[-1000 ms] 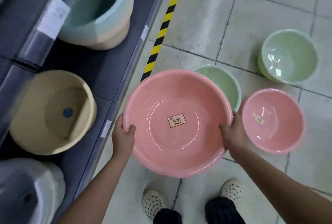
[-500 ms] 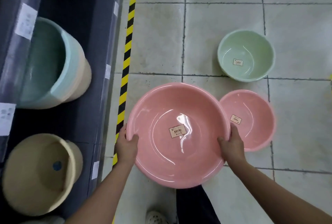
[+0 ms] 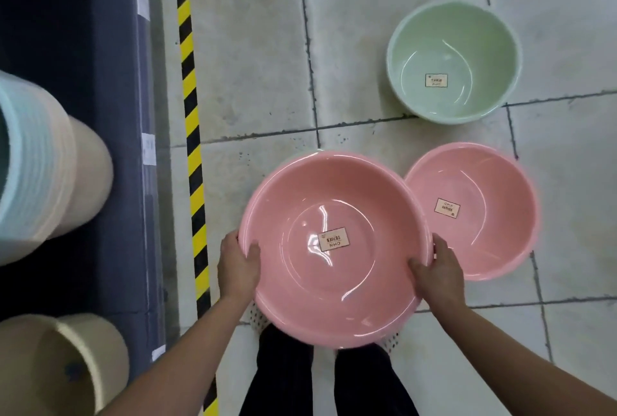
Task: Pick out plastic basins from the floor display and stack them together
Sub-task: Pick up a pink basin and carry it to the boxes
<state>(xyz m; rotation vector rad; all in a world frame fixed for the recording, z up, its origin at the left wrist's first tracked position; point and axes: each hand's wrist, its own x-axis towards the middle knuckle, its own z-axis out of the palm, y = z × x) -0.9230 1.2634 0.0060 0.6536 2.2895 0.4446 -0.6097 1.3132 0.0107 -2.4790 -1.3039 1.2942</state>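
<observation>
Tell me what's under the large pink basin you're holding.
Dark trouser legs and the edges of perforated shoes show below the large pink basin; the floor directly beneath, and most of each shoe, is covered.

Shop aisle, low dark shelf point(image 3: 83, 48) edged with price tags point(image 3: 148, 149), stacked buckets point(image 3: 43, 175) on it, stickered green basin point(image 3: 467, 48) and small pink basin point(image 3: 494, 242) on tiled floor point(image 3: 250, 65), yellow-black tape point(image 3: 190, 108) alongside

pink basin point(image 3: 300, 302), smaller pink basin point(image 3: 484, 242), green basin point(image 3: 450, 44), yellow-black tape point(image 3: 192, 135), perhaps cream tub point(image 3: 76, 349)
</observation>
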